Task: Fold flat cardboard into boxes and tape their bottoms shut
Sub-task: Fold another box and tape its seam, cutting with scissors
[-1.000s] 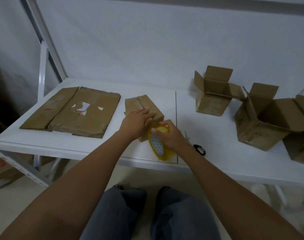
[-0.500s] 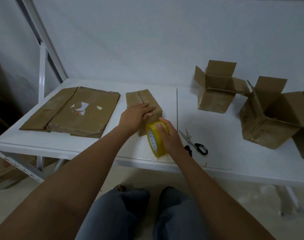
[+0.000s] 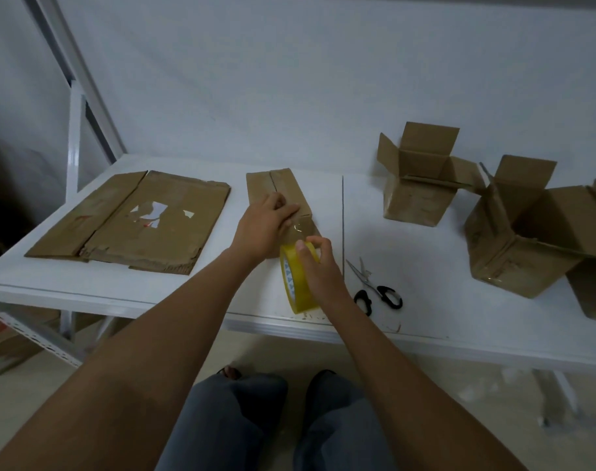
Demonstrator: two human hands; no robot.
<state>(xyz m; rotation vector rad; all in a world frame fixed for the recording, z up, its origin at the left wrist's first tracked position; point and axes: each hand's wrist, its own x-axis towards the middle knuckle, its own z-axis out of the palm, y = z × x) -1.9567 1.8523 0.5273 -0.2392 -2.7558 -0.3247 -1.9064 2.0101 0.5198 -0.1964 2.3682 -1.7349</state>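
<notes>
Here the left hand [image 3: 266, 222] lies on the box [image 3: 276, 195], fingers bent and pressing its top; it hides the middle of the seam, so how far tape reaches along it cannot be told. The box's near end is hidden behind both hands. Just nearer than the left hand, the right hand [image 3: 318, 266] grasps the tape [image 3: 294, 280], a yellow roll on edge, thumb on the rim and fingers curled over the far side. The core carries a blue pattern; no writing can be read. A glinting strip between roll and box is hard to make out.

Right of the right hand, scissors [image 3: 374, 287] rest on the bench [image 3: 425, 317], blades parted. Further right stand open boxes [image 3: 418, 185]; the outermost is cut off by the frame edge. Left of the left hand lies flat cardboard [image 3: 133, 222], with torn white label scraps and a red mark, illegible.
</notes>
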